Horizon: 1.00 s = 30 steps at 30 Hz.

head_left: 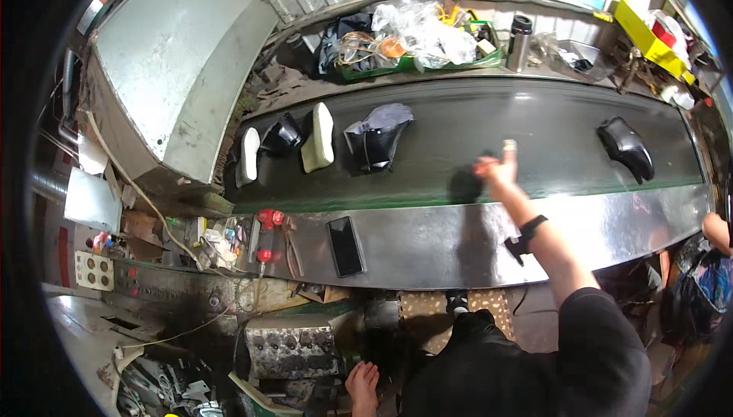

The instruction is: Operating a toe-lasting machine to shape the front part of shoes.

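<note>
My right hand [500, 166] is held above the dark conveyor belt [534, 130], thumb apart from the fingers, with no object visible in it. Reddish fingertips are slightly blurred. A black band [532, 227] circles that wrist. Low in view, my left hand [362, 383] hangs beside a worn machine block [292, 348], fingers loosely extended and empty. Left on the belt lie a small cream sole [247, 159], a black shoe upper [281, 136], a larger cream sole [318, 139] and a grey-lined black boot upper [377, 139]. A glossy black shoe [626, 150] lies at the right.
A metal ledge [412, 241] fronts the belt, holding a phone [346, 247], a red hand tool [267, 235] and pliers [292, 249]. A metal hood [175, 66] stands left. Behind are a cluttered green tray [366, 72] and a flask [520, 44]. Another person's hand [716, 231] shows at right.
</note>
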{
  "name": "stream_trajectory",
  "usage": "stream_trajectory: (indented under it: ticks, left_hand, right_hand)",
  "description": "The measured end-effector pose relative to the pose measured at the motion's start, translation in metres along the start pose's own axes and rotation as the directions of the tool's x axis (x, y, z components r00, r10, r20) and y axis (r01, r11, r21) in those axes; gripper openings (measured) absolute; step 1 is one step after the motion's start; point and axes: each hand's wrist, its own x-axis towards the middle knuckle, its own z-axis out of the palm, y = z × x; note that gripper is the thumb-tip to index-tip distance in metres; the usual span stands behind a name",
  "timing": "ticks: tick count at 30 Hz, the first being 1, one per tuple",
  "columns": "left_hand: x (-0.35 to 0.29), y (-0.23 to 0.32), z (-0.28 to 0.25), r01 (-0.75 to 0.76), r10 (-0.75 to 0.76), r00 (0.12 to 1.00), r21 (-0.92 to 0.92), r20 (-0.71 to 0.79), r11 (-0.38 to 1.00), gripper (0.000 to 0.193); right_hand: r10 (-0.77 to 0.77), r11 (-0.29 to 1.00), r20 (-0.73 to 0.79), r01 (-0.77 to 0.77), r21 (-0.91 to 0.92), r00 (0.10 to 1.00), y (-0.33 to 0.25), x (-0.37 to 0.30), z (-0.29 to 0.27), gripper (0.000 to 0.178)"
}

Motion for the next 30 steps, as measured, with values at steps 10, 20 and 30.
stream_trajectory:
  ticks: [10,20,30]
  left_hand:
    - [-0.011,0.065,0.047,-0.074,0.065,0.985,0.052,0.160,0.996,0.049]
    - [0.091,0.185,0.125,-0.476,0.421,0.754,-0.024,0.504,0.879,0.026]
    - [0.228,0.367,0.407,-0.875,0.666,0.478,0.374,0.573,0.306,0.097]
  right_hand:
    - [0.329,0.913,-0.013,-0.315,0.259,0.944,0.114,-0.045,0.236,0.120]
    - [0.271,0.941,0.068,-0.279,0.192,0.960,-0.046,-0.036,0.031,0.103]
    - [0.179,0.959,-0.457,-0.258,-0.118,0.871,-0.051,-0.211,-0.115,0.060]
